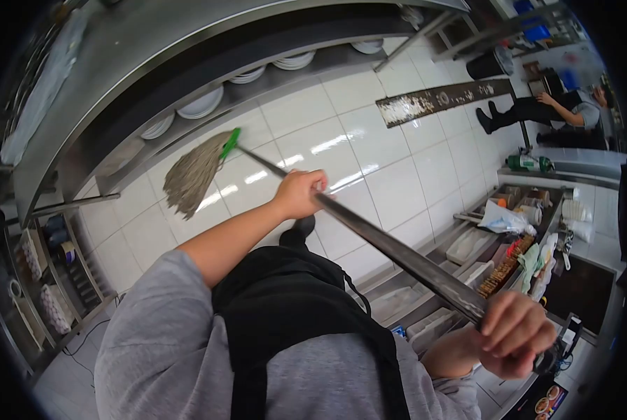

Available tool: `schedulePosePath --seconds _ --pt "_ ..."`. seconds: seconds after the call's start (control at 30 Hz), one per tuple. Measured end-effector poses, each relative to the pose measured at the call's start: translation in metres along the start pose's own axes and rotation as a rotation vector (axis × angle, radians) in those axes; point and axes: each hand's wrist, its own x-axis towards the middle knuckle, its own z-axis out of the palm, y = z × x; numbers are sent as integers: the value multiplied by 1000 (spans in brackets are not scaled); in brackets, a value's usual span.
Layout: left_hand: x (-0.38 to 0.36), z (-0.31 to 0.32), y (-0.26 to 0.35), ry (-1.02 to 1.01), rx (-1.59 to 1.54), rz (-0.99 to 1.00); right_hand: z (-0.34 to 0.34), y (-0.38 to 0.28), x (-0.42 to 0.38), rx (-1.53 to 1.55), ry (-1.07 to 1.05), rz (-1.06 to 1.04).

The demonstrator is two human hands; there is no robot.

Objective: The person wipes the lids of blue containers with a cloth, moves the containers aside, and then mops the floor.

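Observation:
A mop with grey strings (198,171) and a green clamp (231,143) rests on the white tiled floor (387,175) at the upper left. Its long dark handle (397,252) slants down to the lower right, across the front of my body. My left hand (303,193) is closed around the handle's lower part, nearer the mop head. Near the handle's upper end, my right hand (517,336) is wrapped round it.
Stacked plates (201,103) stand on a shelf under the steel counter (187,35). A dark drain channel (439,101) crosses the floor. Another person (566,110) is at the upper right. Food containers (471,245) line the right counter; shelving (61,273) stands left.

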Motion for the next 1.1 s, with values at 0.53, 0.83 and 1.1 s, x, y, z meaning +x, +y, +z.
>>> schedulePosePath --seconds 0.53,0.83,1.1 --pt "258 225 29 -219 77 247 -104 63 -42 -645 87 -122" --pt "156 166 75 -322 51 272 -61 -10 -64 -577 215 -100" --pt "-5 68 82 -385 -22 268 -15 -94 -80 -324 259 31"
